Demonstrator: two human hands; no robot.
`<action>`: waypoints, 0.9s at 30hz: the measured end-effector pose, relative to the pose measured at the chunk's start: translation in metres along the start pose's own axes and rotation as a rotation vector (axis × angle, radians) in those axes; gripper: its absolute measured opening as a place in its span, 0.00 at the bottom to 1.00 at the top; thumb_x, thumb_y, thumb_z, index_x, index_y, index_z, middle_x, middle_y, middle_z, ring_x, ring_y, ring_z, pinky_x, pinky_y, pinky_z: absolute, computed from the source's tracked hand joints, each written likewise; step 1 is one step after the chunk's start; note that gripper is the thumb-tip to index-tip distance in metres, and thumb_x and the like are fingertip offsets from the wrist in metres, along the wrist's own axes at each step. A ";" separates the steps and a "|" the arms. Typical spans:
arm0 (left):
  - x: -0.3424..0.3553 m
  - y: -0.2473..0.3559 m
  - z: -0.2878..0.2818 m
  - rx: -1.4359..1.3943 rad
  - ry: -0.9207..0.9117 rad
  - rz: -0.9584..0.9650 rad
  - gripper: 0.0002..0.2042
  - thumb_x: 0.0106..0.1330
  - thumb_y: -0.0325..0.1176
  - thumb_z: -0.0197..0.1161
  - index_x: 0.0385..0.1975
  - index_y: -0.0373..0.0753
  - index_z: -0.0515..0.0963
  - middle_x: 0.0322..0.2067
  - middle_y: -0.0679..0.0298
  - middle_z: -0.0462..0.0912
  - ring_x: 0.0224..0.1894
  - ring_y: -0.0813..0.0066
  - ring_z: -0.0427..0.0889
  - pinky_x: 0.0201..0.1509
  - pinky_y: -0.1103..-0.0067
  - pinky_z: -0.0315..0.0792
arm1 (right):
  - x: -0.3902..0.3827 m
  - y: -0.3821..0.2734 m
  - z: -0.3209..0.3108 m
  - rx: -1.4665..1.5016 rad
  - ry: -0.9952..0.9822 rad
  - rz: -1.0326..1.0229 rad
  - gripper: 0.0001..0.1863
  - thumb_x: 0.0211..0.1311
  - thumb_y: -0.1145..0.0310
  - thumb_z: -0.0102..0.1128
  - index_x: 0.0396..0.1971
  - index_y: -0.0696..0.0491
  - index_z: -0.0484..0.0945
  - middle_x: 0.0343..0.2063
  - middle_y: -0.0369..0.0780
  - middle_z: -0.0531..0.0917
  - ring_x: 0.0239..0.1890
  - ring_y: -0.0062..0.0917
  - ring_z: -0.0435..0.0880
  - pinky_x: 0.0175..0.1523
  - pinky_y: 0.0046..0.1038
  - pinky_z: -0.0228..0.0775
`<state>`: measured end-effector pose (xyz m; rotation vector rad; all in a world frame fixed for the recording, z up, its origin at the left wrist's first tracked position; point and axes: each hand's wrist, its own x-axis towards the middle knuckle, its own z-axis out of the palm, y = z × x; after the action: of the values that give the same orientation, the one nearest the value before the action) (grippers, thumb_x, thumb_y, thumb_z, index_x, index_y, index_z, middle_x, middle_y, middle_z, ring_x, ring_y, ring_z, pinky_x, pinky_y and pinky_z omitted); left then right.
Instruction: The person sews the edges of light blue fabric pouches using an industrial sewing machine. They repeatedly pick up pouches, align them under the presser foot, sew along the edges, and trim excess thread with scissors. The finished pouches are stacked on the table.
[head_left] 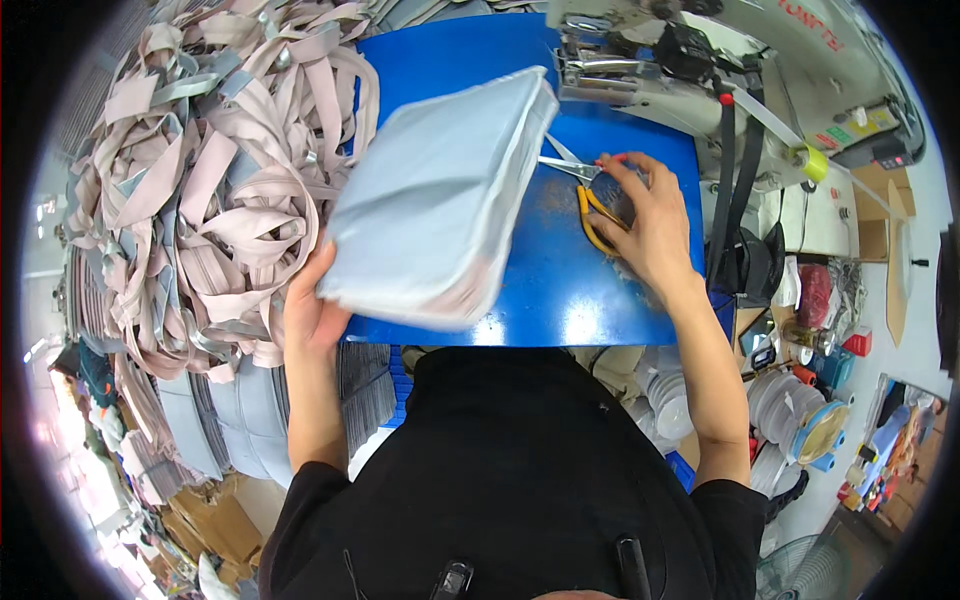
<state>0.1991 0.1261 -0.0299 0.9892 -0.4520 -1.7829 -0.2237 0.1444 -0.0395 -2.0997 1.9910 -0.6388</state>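
Boxy fabric piece: one, pale blue-grey with pinkish sides (pixel 430 190), tilted above the left half of the bench (pixel 540 290); its near side is blurred, and its underside and contents are out of sight.
Left hand: the fingers of the left hand (pixel 315 300) are closed on the piece's near left corner; part of them is hidden behind it.
Right hand: the right hand (pixel 655 220) is bent over the scissors' handles, thumb at the yellow grip, fingertips by the red one; whether they squeeze or merely touch cannot be told.
Scissors: one pair of metal blades (pixel 572 168), spread apart and pointing to the bench's far left; the hand covers the join, so whether both coloured grips belong to one tool is unclear.
Bench edges: the near edge runs just before the person's black shirt (pixel 510 450); the strip heap (pixel 250 210) crowds the left edge; one sewing machine (pixel 830 70), cut by the top of the view, stands over the far right corner.
Room: blue surface shows along the far edge beyond the piece, and between the piece and the right forearm down to the near edge.
Strips: pale pink and grey, too tangled to count.
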 end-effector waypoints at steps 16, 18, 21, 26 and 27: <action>-0.009 -0.003 0.039 0.615 -0.278 0.629 0.47 0.71 0.55 0.63 0.79 0.34 0.47 0.75 0.53 0.60 0.72 0.61 0.67 0.76 0.64 0.62 | -0.009 -0.045 -0.008 1.066 0.268 0.017 0.28 0.65 0.69 0.70 0.64 0.56 0.76 0.56 0.41 0.83 0.57 0.25 0.80 0.65 0.29 0.69; 0.008 0.009 0.051 0.798 -0.279 0.876 0.42 0.71 0.46 0.64 0.78 0.32 0.51 0.78 0.55 0.53 0.73 0.64 0.65 0.76 0.68 0.57 | -0.013 -0.041 0.001 1.158 0.309 0.101 0.24 0.69 0.67 0.66 0.62 0.57 0.77 0.56 0.41 0.83 0.57 0.25 0.80 0.65 0.28 0.69; 0.005 0.021 0.061 0.771 -0.394 0.836 0.25 0.75 0.37 0.61 0.67 0.34 0.69 0.69 0.51 0.71 0.67 0.69 0.73 0.71 0.71 0.65 | -0.019 -0.038 0.009 1.277 0.354 0.194 0.20 0.76 0.62 0.59 0.58 0.60 0.79 0.53 0.43 0.84 0.56 0.25 0.81 0.64 0.28 0.70; 0.025 0.024 0.061 0.659 -0.288 0.690 0.11 0.78 0.36 0.60 0.39 0.35 0.83 0.46 0.54 0.88 0.46 0.77 0.83 0.54 0.78 0.75 | -0.027 -0.038 0.008 1.206 0.381 0.212 0.15 0.77 0.65 0.56 0.50 0.61 0.84 0.46 0.44 0.88 0.51 0.27 0.84 0.61 0.29 0.71; 0.032 0.023 0.057 0.623 -0.248 0.645 0.11 0.77 0.37 0.61 0.38 0.35 0.84 0.44 0.56 0.89 0.43 0.78 0.84 0.51 0.79 0.75 | -0.030 -0.046 0.002 0.996 0.450 0.102 0.15 0.77 0.66 0.55 0.49 0.62 0.84 0.46 0.45 0.88 0.51 0.28 0.84 0.61 0.29 0.71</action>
<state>0.1622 0.0797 0.0069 0.8834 -1.3740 -1.1818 -0.1816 0.1777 -0.0281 -1.2930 1.4024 -1.7361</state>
